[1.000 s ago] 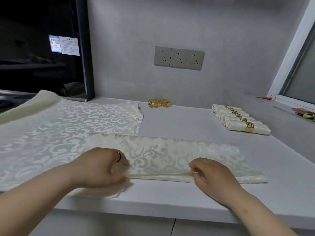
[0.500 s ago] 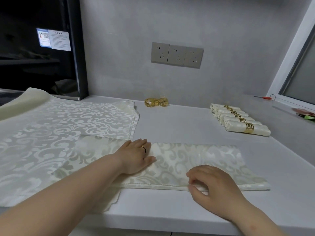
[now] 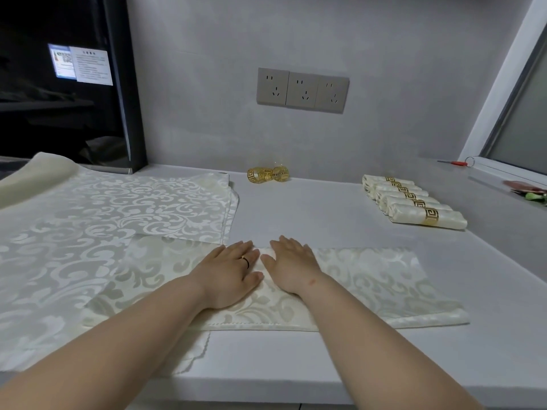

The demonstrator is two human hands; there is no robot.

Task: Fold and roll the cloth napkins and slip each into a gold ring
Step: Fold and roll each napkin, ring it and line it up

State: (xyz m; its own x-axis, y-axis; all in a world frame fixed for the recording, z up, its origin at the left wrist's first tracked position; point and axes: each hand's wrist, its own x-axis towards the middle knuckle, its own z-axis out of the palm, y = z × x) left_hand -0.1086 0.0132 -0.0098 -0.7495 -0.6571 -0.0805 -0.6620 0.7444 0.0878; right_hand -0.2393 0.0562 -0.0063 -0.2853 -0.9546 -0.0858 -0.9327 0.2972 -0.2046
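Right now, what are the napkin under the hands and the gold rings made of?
The napkin looks like woven cloth, cream with a silky sheen: its swirl pattern catches light and the near edge is stitched. The gold rings look like shiny metal, perhaps gold-coloured plastic: they gleam and have cut-out patterns.

Grey matt wall [image 3: 384, 54] carrying a triple socket panel [image 3: 302, 90]. Pale grey countertop [image 3: 325, 217] meets its foot. Dark glass-fronted cabinet [image 3: 59, 119] stands at the left, with a printed label [image 3: 85, 65] on it. White-framed window [image 3: 503, 99] at the right, above a sill [image 3: 497, 170]. Light dim and even.
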